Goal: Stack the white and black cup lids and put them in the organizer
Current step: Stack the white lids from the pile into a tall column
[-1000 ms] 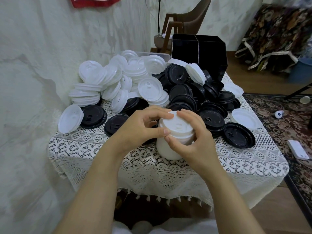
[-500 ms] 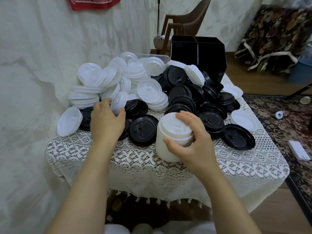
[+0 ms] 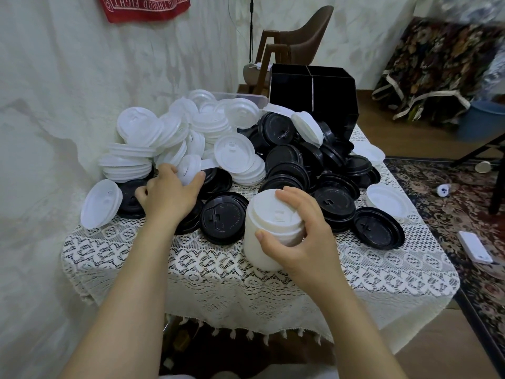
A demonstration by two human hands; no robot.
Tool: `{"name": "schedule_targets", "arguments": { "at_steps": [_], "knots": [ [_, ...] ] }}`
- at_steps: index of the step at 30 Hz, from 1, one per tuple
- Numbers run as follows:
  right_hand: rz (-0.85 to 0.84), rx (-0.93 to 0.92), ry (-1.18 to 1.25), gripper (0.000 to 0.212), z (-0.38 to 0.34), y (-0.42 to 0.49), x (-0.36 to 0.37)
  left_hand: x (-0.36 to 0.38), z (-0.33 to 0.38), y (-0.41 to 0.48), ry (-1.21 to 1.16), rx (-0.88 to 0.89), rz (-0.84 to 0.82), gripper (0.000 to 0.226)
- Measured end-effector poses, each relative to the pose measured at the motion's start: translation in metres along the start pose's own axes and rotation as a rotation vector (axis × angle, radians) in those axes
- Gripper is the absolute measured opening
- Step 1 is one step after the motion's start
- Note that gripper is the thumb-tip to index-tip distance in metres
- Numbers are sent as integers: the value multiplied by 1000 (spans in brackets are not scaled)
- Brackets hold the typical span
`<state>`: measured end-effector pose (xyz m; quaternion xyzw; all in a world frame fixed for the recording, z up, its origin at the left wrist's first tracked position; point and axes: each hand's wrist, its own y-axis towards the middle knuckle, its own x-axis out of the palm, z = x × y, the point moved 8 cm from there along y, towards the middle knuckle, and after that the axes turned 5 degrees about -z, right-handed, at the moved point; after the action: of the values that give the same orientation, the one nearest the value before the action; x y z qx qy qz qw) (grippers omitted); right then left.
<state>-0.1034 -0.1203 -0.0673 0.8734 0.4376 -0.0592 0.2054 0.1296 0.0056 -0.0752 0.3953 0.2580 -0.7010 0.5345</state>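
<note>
Right hand [image 3: 297,239]: thumb and fingers clamped round the top of the white lid stack [image 3: 262,242].
White lid stack: upright on the lace tablecloth [image 3: 191,263], near edge.
Left hand [image 3: 168,198]: spread over a tilted white lid [image 3: 188,168]; whether it grips, cannot tell.
Black organizer [image 3: 314,105]: behind the lid heap [image 3: 284,160].

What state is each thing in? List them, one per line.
White lid stack: upright on the tablecloth, held by right hand.
Left hand: fingers on a loose white lid; grip unclear.
Black lids: heaped loose.
Organizer: upright behind the lids, contents hidden.
</note>
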Motion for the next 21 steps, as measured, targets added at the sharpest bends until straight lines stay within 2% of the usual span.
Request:
{"name": "schedule_targets", "arguments": {
  "at_steps": [4,7,12,21],
  "knots": [
    [-8,7,-13,54,0,0,0,-4,5,-6,-105,44,19,67],
    [-17,7,-18,54,0,0,-1,-12,10,-15,-268,97,21,72],
    [-27,12,-8,57,1,-1,-1,-26,35,-42,-430,278,8,75],
    [-46,10,36,75,-4,-3,-2,-25,66,-91,-687,526,-299,76]
  ]
}}
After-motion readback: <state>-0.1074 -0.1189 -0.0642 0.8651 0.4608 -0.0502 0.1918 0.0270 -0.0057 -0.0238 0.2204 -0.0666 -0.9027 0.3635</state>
